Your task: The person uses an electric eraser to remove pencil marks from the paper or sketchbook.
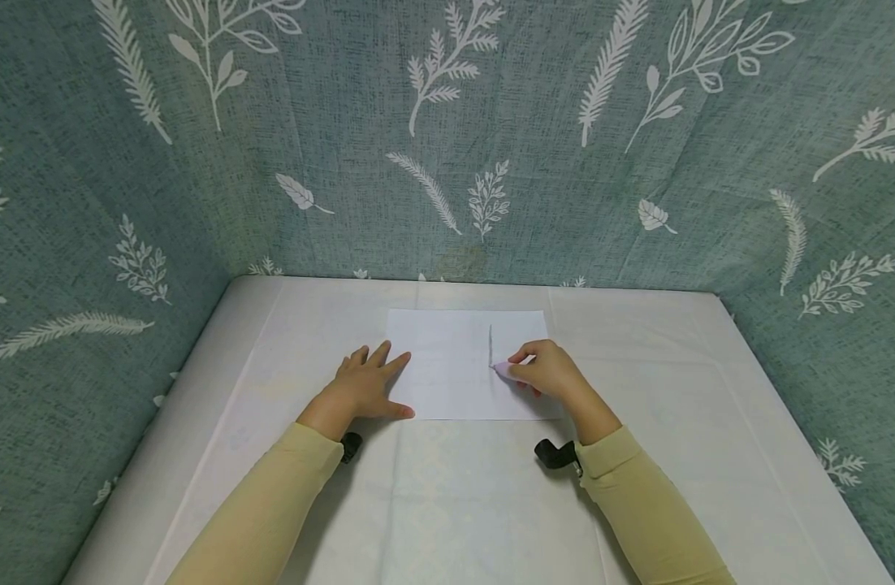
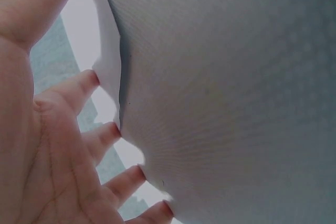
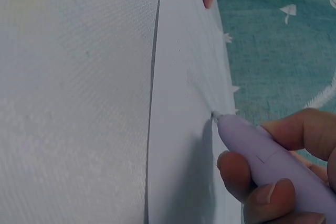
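A white sheet of paper [image 1: 440,366] lies flat on the table, with a dark straight line [image 1: 490,345] running up its right half. My right hand [image 1: 553,372] pinches a lilac pen [image 3: 270,153] between thumb and fingers. The pen's tip touches the paper at the lower end of that line. On the left, my left hand [image 1: 363,386] rests with fingers spread, its thumb and index finger over the paper's left edge. In the left wrist view the fingertips [image 2: 90,78] press down along that edge.
A white cloth [image 1: 477,504] covers the table. Green-blue fabric walls [image 1: 360,219] with white leaf prints rise at the back and both sides. A black wrist device [image 1: 555,453] sits by the right cuff, another [image 1: 351,447] by the left.
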`<state>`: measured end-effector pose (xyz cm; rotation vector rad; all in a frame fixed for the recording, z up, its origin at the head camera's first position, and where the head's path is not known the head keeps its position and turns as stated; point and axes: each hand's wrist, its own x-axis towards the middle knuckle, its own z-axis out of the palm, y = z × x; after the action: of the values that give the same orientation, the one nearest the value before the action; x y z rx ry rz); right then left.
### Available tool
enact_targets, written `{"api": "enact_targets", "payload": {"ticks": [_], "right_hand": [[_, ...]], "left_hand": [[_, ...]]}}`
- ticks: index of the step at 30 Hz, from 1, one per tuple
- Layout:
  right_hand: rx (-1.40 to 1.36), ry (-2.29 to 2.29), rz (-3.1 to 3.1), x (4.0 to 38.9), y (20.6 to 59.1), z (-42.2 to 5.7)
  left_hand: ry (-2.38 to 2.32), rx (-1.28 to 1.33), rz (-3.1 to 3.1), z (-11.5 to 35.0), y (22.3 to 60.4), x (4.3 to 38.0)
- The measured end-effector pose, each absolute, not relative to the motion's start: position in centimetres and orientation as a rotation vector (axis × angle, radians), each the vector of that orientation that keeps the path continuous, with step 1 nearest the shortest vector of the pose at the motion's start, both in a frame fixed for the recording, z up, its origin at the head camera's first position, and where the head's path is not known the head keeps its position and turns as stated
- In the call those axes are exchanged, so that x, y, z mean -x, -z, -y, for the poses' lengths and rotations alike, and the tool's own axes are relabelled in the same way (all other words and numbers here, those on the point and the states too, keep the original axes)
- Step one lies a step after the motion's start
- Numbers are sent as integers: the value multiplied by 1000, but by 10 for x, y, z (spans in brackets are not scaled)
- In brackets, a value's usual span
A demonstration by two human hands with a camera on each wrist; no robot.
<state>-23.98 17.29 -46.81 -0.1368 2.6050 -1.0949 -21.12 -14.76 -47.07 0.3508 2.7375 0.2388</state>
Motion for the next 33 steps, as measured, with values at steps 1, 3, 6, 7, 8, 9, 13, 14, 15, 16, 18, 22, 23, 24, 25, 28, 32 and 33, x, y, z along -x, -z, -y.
{"api": "enact_targets", "payload": {"ticks": [1, 3, 6, 7, 8, 9, 13, 14, 15, 16, 18, 22, 23, 24, 25, 28, 32, 33], "right_hand": [[143, 1095, -2600, 240, 468, -173], [148, 1095, -2597, 240, 468, -173], [139, 1102, -2611, 240, 468, -173], [133, 1103, -2615, 240, 468, -173], [130, 1104, -2618, 240, 468, -173], [132, 1103, -2619, 240, 468, -172], [153, 1107, -2594, 240, 467, -172], [158, 1109, -2588, 240, 467, -172], [159, 1112, -2582, 240, 467, -171], [156, 1113, -2580, 240, 467, -171], [137, 1111, -2593, 240, 467, -172], [94, 1106, -2619, 240, 468, -172], [90, 1106, -2620, 240, 468, -172], [90, 1106, -2617, 240, 467, -171], [95, 1109, -2611, 240, 467, -171], [126, 1113, -2591, 239, 465, -171], [129, 1110, -2590, 239, 466, -170], [124, 1106, -2597, 240, 466, -171]], "left_hand": [[-240, -349, -2737, 148, 471, 211], [-245, -346, -2735, 148, 471, 211], [-246, -344, -2734, 148, 470, 211], [-244, -345, -2734, 148, 470, 211], [-242, -345, -2734, 148, 470, 211], [-240, -345, -2734, 148, 470, 211], [-237, -342, -2735, 148, 471, 212], [-237, -341, -2736, 148, 471, 212], [-238, -340, -2737, 148, 471, 212], [-238, -339, -2737, 148, 471, 212], [-241, -337, -2739, 148, 472, 212], [-238, -336, -2738, 148, 472, 212], [-238, -336, -2737, 148, 472, 212], [-237, -336, -2736, 147, 472, 212], [-235, -338, -2736, 147, 471, 211], [-235, -337, -2733, 146, 470, 211], [-240, -336, -2735, 147, 470, 211], [-240, -338, -2737, 147, 470, 211]]}}
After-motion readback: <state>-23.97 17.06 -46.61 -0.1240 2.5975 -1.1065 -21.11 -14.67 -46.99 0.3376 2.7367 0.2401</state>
